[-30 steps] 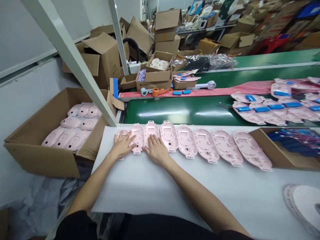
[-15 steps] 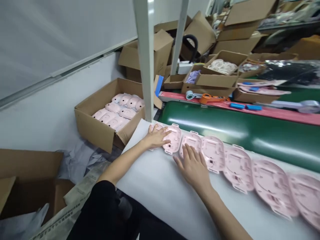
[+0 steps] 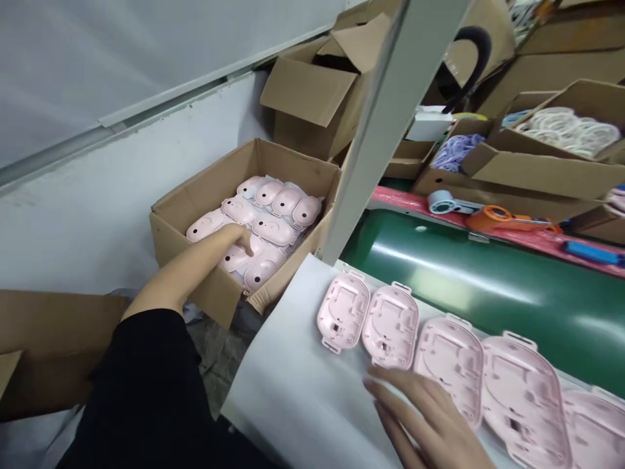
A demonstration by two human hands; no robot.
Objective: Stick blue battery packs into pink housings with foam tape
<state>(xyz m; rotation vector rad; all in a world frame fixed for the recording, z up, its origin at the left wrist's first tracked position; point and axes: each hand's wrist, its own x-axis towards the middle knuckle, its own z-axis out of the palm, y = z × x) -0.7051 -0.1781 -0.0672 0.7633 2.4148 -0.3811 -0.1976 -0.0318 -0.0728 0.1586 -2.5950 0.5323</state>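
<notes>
My left hand (image 3: 229,240) reaches into an open cardboard box (image 3: 205,189) at the left and its curled fingers rest on the pink shells (image 3: 273,212) packed inside; whether it grips one is hidden. My right hand (image 3: 430,417) lies flat with fingers spread on the white table sheet (image 3: 293,391), its fingertips near the lower edge of a row of pink plastic shells (image 3: 390,324) laid hollow side up.
A slanted white frame post (image 3: 385,117) rises between the box and the table. Behind the row runs a green conveyor belt (image 3: 469,273). Cardboard boxes (image 3: 547,163) with white rings, a tape dispenser (image 3: 493,218) and blue parts lie beyond it. Another brown box (image 3: 39,339) sits low left.
My left hand left the end shell of the row and moved left into the cardboard box. The view swung left and down. My right hand slid back a little from the row.
</notes>
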